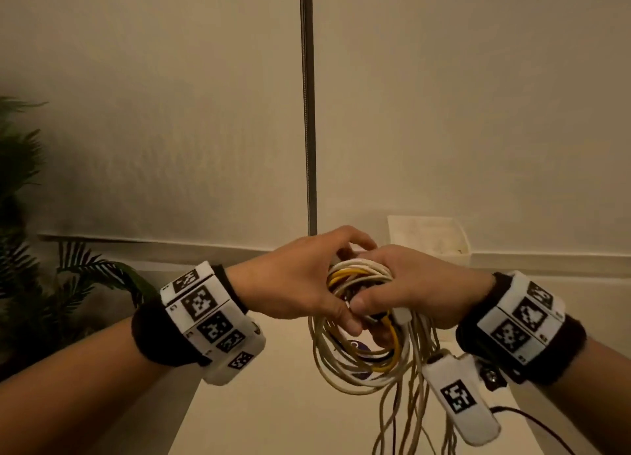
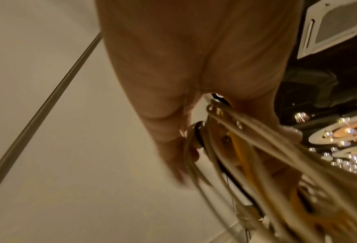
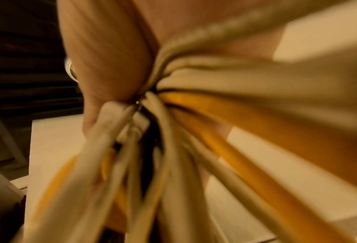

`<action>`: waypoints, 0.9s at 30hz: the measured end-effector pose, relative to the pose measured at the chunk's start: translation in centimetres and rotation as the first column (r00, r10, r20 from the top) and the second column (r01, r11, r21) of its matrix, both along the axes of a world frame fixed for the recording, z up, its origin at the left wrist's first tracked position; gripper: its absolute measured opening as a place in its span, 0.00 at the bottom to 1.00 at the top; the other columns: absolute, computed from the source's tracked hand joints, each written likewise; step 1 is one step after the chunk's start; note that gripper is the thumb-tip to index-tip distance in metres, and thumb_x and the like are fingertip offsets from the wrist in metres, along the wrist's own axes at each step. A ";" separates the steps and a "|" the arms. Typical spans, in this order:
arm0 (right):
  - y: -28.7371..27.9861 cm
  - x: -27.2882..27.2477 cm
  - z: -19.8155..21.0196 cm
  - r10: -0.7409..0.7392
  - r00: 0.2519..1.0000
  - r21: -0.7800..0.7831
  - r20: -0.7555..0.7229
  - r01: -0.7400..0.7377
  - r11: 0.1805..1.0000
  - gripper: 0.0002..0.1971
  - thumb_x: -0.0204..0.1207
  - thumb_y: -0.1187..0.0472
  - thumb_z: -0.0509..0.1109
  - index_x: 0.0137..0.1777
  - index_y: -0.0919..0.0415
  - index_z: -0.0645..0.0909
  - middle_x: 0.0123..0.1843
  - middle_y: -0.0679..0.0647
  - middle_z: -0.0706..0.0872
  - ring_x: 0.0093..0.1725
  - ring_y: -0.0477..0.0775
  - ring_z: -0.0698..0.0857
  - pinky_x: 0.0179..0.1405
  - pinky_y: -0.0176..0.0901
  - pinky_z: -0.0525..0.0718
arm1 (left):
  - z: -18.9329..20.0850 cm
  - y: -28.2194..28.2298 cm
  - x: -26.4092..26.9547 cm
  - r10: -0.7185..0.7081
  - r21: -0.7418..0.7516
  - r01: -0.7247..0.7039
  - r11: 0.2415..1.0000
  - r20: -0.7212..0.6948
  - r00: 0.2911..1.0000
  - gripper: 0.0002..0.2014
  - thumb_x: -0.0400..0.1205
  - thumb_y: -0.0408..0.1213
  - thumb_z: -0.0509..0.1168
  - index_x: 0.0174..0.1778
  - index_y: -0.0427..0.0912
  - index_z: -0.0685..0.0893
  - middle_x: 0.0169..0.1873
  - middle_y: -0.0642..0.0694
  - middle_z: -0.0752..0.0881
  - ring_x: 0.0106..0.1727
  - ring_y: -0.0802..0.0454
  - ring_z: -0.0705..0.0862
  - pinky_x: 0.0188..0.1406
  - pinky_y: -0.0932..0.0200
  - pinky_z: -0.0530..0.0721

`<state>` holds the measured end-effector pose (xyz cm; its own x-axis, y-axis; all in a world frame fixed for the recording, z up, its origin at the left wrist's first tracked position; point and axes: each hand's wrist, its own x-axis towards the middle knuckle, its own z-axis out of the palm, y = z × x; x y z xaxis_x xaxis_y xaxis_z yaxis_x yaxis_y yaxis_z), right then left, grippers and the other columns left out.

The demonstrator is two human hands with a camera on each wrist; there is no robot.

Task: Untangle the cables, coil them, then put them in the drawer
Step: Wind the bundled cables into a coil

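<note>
A bundle of white, yellow and black cables (image 1: 362, 348) hangs in coils and loose strands in the air above a pale table (image 1: 266, 403). My right hand (image 1: 406, 287) grips the top of the bundle, fingers wrapped round the strands. From the left my left hand (image 1: 307, 283) meets it, fingers curled over the same bunch and thumb against the right thumb. In the right wrist view the white and yellow cables (image 3: 194, 125) fan out of my fist. The left wrist view shows blurred cables (image 2: 246, 156) running past my fingers (image 2: 173, 148). No drawer is in view.
A thin metal pole (image 1: 307, 106) rises along the wall behind my hands. A white box (image 1: 430, 239) stands at the back right on the table. A dark green plant (image 1: 30, 249) fills the left edge. A black wire (image 1: 532, 424) trails from my right wrist.
</note>
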<state>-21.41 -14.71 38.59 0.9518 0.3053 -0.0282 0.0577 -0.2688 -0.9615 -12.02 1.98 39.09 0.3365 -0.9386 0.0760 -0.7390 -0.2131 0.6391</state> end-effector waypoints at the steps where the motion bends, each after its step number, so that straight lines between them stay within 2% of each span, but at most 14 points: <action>1: -0.1 -0.1 0.2 -0.016 1.000 0.006 -0.010 0.016 1.000 0.08 0.74 0.68 0.72 0.53 0.63 0.84 0.40 0.57 0.89 0.34 0.54 0.88 0.36 0.44 0.88 | -0.4 -0.1 0.2 0.000 -0.041 -0.002 0.999 -0.043 0.999 0.41 0.67 0.38 0.83 0.74 0.48 0.71 0.60 0.52 0.85 0.58 0.55 0.87 0.58 0.51 0.88; 3: -0.5 -0.1 0.3 -0.061 0.997 0.031 -0.040 0.062 0.998 0.09 0.74 0.66 0.73 0.53 0.65 0.85 0.37 0.59 0.89 0.30 0.56 0.86 0.35 0.47 0.88 | -1.3 -0.3 0.5 -0.002 -0.150 -0.021 0.989 -0.148 0.989 0.36 0.71 0.34 0.80 0.74 0.43 0.73 0.59 0.46 0.87 0.57 0.51 0.88 0.59 0.44 0.87; 4: -0.7 0.0 0.2 -0.095 0.994 0.046 -0.049 0.097 0.994 0.10 0.74 0.65 0.74 0.54 0.65 0.84 0.36 0.60 0.88 0.30 0.58 0.85 0.36 0.50 0.88 | -1.8 -0.3 0.5 0.011 -0.194 -0.046 0.980 -0.181 0.983 0.32 0.72 0.35 0.79 0.72 0.42 0.75 0.56 0.42 0.88 0.54 0.48 0.89 0.55 0.41 0.88; 6: -1.2 0.3 -0.4 -0.208 0.977 0.092 -0.055 0.212 0.973 0.16 0.72 0.65 0.76 0.58 0.68 0.79 0.36 0.63 0.86 0.28 0.60 0.84 0.36 0.54 0.86 | -3.0 -0.6 0.2 0.064 -0.255 -0.134 0.958 -0.267 0.962 0.20 0.76 0.35 0.76 0.62 0.41 0.78 0.43 0.39 0.89 0.38 0.46 0.89 0.39 0.40 0.89; 7: -1.3 0.4 -0.7 -0.257 0.965 0.112 -0.061 0.262 0.959 0.18 0.71 0.66 0.77 0.58 0.68 0.76 0.35 0.64 0.86 0.27 0.61 0.83 0.34 0.54 0.86 | -3.6 -0.7 -0.1 0.085 -0.276 -0.182 0.944 -0.329 0.940 0.15 0.77 0.34 0.75 0.56 0.42 0.78 0.37 0.40 0.87 0.32 0.46 0.87 0.33 0.44 0.87; 9: -1.4 0.5 -1.1 -0.298 0.953 0.101 -0.056 0.302 0.948 0.21 0.70 0.66 0.77 0.59 0.67 0.73 0.36 0.63 0.86 0.27 0.60 0.84 0.29 0.50 0.86 | -4.5 -1.0 -0.8 0.107 -0.270 -0.223 0.937 -0.387 0.916 0.18 0.75 0.34 0.77 0.55 0.46 0.76 0.36 0.47 0.87 0.32 0.49 0.86 0.31 0.48 0.87; 12: -1.6 0.5 -1.5 -0.294 0.954 0.053 -0.063 0.298 0.953 0.21 0.71 0.65 0.77 0.61 0.67 0.74 0.39 0.61 0.88 0.28 0.55 0.85 0.28 0.47 0.85 | -4.8 -1.3 -1.1 0.149 -0.203 -0.182 0.962 -0.169 0.974 0.41 0.62 0.45 0.85 0.68 0.60 0.70 0.52 0.56 0.87 0.46 0.58 0.89 0.45 0.54 0.90; 14: -1.8 0.7 -1.7 -0.313 0.949 0.030 -0.047 0.315 0.949 0.22 0.69 0.64 0.78 0.60 0.65 0.75 0.41 0.61 0.89 0.31 0.56 0.86 0.32 0.47 0.86 | -4.2 -1.6 -1.2 0.178 -0.210 -0.187 0.960 -0.062 0.982 0.55 0.59 0.49 0.86 0.77 0.66 0.59 0.59 0.58 0.85 0.51 0.59 0.88 0.52 0.57 0.88; 15: -1.8 0.8 -1.8 -0.320 0.947 0.001 -0.036 0.320 0.947 0.24 0.67 0.63 0.79 0.60 0.64 0.75 0.43 0.62 0.89 0.34 0.57 0.87 0.35 0.49 0.87 | -3.8 -1.8 -1.3 0.179 -0.217 -0.169 0.961 0.026 0.983 0.58 0.58 0.50 0.86 0.79 0.67 0.55 0.61 0.58 0.84 0.53 0.60 0.86 0.54 0.59 0.87; 18: -1.7 1.5 -2.1 -0.286 0.958 -0.012 -0.020 0.286 0.958 0.32 0.63 0.63 0.81 0.66 0.63 0.72 0.52 0.69 0.86 0.45 0.69 0.89 0.47 0.60 0.89 | -3.2 -2.6 -1.7 0.159 -0.162 -0.102 0.981 0.392 0.906 0.57 0.61 0.50 0.84 0.78 0.66 0.52 0.66 0.54 0.75 0.59 0.57 0.79 0.56 0.57 0.86; 19: -1.8 1.7 -2.2 -0.279 0.960 -0.001 -0.018 0.279 0.960 0.33 0.63 0.64 0.81 0.67 0.63 0.70 0.54 0.70 0.85 0.48 0.70 0.89 0.49 0.60 0.89 | -3.2 -2.7 -1.7 0.159 -0.142 -0.105 0.984 0.449 0.879 0.57 0.63 0.49 0.83 0.79 0.66 0.50 0.67 0.53 0.72 0.61 0.55 0.77 0.55 0.56 0.86; 22: -1.8 1.9 -2.4 -0.284 0.958 -0.014 0.026 0.284 0.959 0.34 0.65 0.67 0.81 0.68 0.61 0.68 0.56 0.63 0.85 0.51 0.60 0.90 0.49 0.51 0.89 | -3.7 -2.9 -1.5 0.177 -0.140 -0.115 0.984 0.610 0.773 0.55 0.67 0.49 0.81 0.81 0.58 0.49 0.69 0.47 0.72 0.63 0.50 0.76 0.56 0.57 0.85; 24: -1.7 1.9 -2.6 -0.295 0.954 -0.031 0.058 0.297 0.954 0.33 0.66 0.68 0.80 0.66 0.58 0.66 0.58 0.61 0.83 0.54 0.57 0.89 0.51 0.49 0.89 | -4.2 -3.2 -1.6 0.205 -0.165 -0.126 0.978 0.683 0.701 0.54 0.68 0.48 0.81 0.80 0.53 0.49 0.68 0.44 0.75 0.63 0.49 0.76 0.58 0.58 0.80; 27: -1.4 2.1 -2.4 -0.281 0.953 -0.039 0.112 0.286 0.957 0.19 0.71 0.70 0.75 0.58 0.61 0.74 0.54 0.61 0.85 0.50 0.55 0.90 0.46 0.44 0.89 | -4.9 -3.7 -1.8 0.228 -0.167 -0.157 0.973 0.631 0.742 0.52 0.72 0.42 0.78 0.80 0.56 0.44 0.67 0.46 0.72 0.55 0.55 0.73 0.49 0.63 0.77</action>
<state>-19.36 -16.12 36.24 0.9975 0.0232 0.0668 0.0708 -0.3405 -0.9376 -13.83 -1.70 34.22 0.3470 -0.8351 0.4268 -0.9316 -0.3594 0.0540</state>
